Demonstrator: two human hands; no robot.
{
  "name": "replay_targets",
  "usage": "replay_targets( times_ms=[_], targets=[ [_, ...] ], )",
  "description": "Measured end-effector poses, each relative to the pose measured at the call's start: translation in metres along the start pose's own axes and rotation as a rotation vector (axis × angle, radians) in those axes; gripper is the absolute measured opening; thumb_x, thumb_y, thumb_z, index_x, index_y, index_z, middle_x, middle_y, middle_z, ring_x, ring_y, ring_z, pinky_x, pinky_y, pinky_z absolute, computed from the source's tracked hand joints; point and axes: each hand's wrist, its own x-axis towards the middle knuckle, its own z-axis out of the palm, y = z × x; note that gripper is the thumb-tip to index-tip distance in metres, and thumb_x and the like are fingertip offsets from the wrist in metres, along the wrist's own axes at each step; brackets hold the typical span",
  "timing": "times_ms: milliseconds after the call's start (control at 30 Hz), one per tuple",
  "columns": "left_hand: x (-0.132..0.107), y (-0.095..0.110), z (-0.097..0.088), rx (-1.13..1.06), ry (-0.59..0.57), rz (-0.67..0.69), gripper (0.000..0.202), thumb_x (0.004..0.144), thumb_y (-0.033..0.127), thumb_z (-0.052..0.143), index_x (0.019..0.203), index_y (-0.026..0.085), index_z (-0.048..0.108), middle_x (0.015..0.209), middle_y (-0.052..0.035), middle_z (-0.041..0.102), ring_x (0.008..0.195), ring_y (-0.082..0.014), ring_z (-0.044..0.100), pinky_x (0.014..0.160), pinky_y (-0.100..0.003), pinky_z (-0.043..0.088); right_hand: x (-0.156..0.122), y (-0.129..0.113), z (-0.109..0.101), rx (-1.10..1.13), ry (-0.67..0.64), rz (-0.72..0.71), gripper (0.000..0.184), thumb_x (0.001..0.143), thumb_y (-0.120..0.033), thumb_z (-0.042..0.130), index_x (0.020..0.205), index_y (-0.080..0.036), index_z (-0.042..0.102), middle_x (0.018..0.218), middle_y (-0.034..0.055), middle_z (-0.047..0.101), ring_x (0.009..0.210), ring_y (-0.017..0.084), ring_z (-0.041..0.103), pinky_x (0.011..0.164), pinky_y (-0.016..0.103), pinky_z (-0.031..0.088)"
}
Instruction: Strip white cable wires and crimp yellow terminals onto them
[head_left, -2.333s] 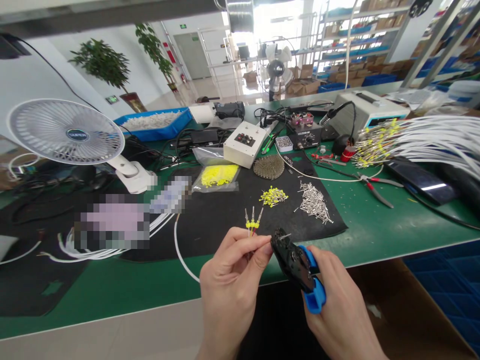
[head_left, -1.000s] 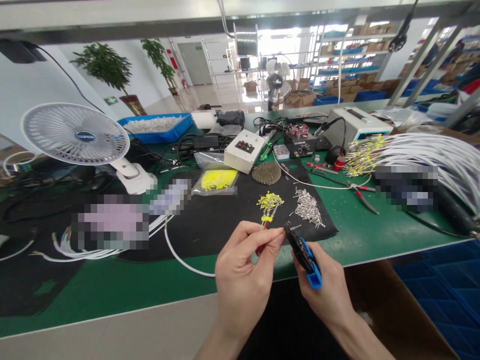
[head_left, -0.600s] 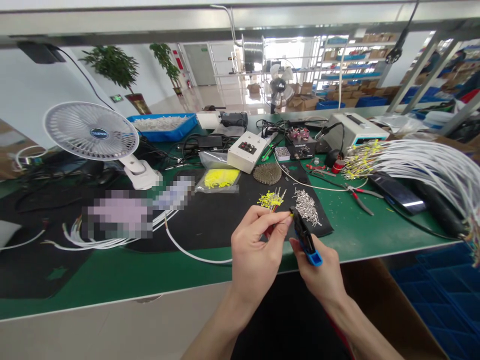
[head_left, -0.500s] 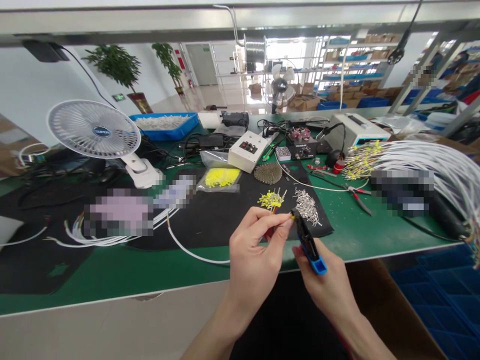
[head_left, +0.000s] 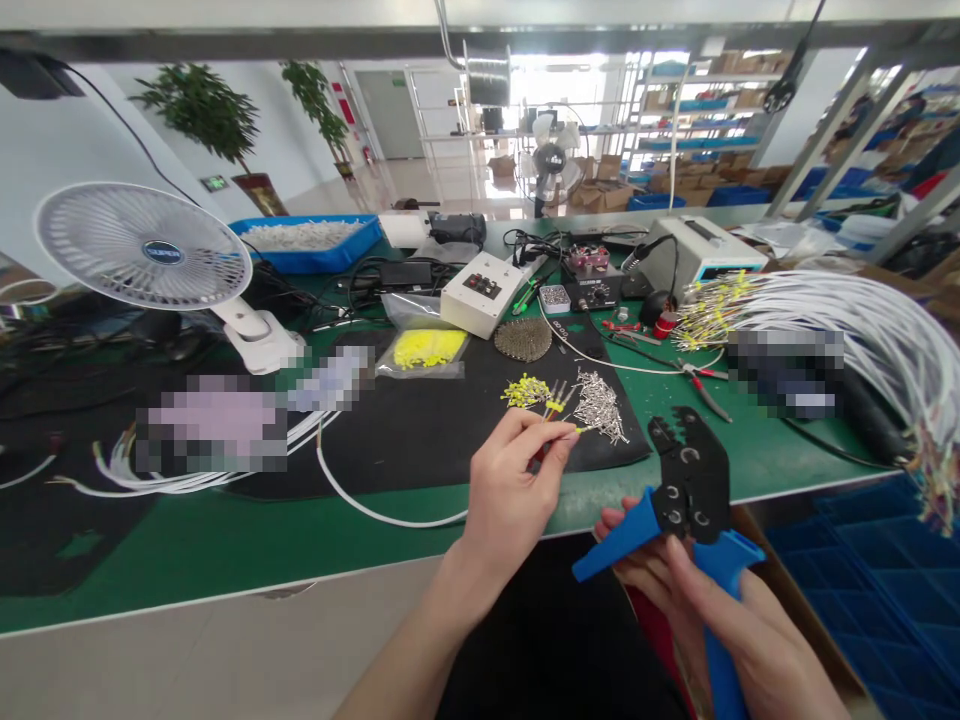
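Thumb and fingers pinched, my left hand (head_left: pixel 517 475) grips a thin wire of a white cable (head_left: pixel 375 512). The wire tip (head_left: pixel 581 430) pokes out past the fingertips with a small yellow sleeve and what looks like a metal terminal. Other wire ends with yellow sleeves (head_left: pixel 555 405) stand up just behind these fingers. My right hand (head_left: pixel 757 640) is closed around blue-handled crimping pliers (head_left: pixel 690 470), whose handles are spread and black jaws point up, apart from the wire. Beyond the hands lie a pile of metal terminals (head_left: pixel 598 405) and a heap of yellow sleeves (head_left: pixel 525 390).
On the black mat (head_left: pixel 420 440) are a bag of yellow sleeves (head_left: pixel 427 350) and a round bristly disc (head_left: pixel 523 340). A white fan (head_left: pixel 150 250) stands left. To the right lie red-handled cutters (head_left: pixel 705 388) and a thick bundle of white cables (head_left: pixel 840 300).
The crimping pliers have moved away from the wire, down and right, and turned with their handles now spread. My left hand still pinches the wire, whose tip now shows.
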Motion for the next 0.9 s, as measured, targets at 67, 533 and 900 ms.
replay_targets(
  times_ms=[67, 533, 900],
  targets=[
    [-0.004, -0.019, 0.017, 0.036, -0.147, -0.002, 0.015, 0.099, 0.024, 0.062, 0.101, 0.023, 0.077, 0.096, -0.0018, 0.068, 0.085, -0.0116, 0.065, 0.077, -0.023, 0.053, 0.003, 0.002, -0.015, 0.167, -0.055, 0.068, 0.048, 0.093, -0.048, 0.071, 0.132, -0.021, 0.071, 0.140, 0.0137, 0.066, 0.135, 0.037, 0.058, 0.114, 0.054, 0.046],
    [0.025, -0.077, -0.018, 0.342, -0.335, -0.062, 0.024, 0.103, 0.034, 0.053, 0.115, 0.025, 0.072, 0.117, -0.0033, 0.073, 0.105, -0.0193, 0.068, 0.093, -0.032, 0.054, 0.024, 0.033, -0.068, 0.060, -0.017, 0.026, 0.043, 0.093, -0.053, 0.068, 0.128, -0.027, 0.074, 0.139, 0.0146, 0.067, 0.136, 0.040, 0.056, 0.115, 0.062, 0.041],
    [0.064, -0.123, -0.016, 0.553, -0.367, -0.142, 0.017, 0.099, 0.030, 0.058, 0.101, 0.018, 0.071, 0.108, -0.0072, 0.069, 0.094, -0.0199, 0.066, 0.087, -0.034, 0.051, 0.017, 0.041, -0.052, 0.098, -0.131, 0.072, 0.039, 0.089, -0.052, 0.073, 0.121, -0.031, 0.078, 0.131, 0.0153, 0.072, 0.126, 0.041, 0.065, 0.116, 0.064, 0.038]
  ],
)
